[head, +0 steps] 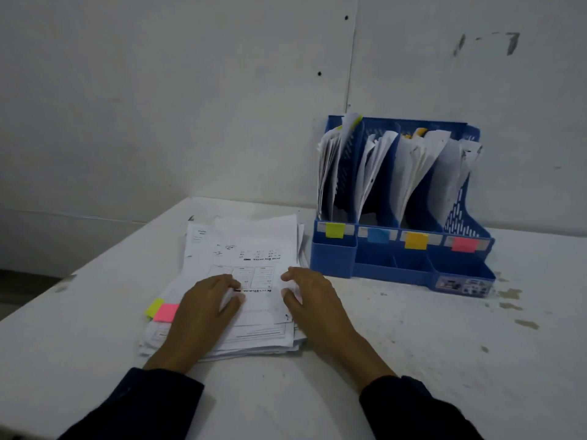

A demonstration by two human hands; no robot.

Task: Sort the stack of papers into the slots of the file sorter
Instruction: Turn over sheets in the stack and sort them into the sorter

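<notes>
A loose stack of printed papers lies on the white table, left of centre. Yellow-green and pink sticky tabs poke out of its left edge. My left hand rests flat on the stack's near left part, fingers apart. My right hand sits at the stack's right edge, fingers curled at the top sheet's margin; whether it pinches the sheet I cannot tell. The blue file sorter stands at the back right. Its slots carry yellow-green, blue, orange and pink labels and hold upright papers.
The white table meets a white wall behind the sorter. Its left edge runs diagonally from the back toward the near left, with a drop beyond. Brown stains mark the surface right of the sorter.
</notes>
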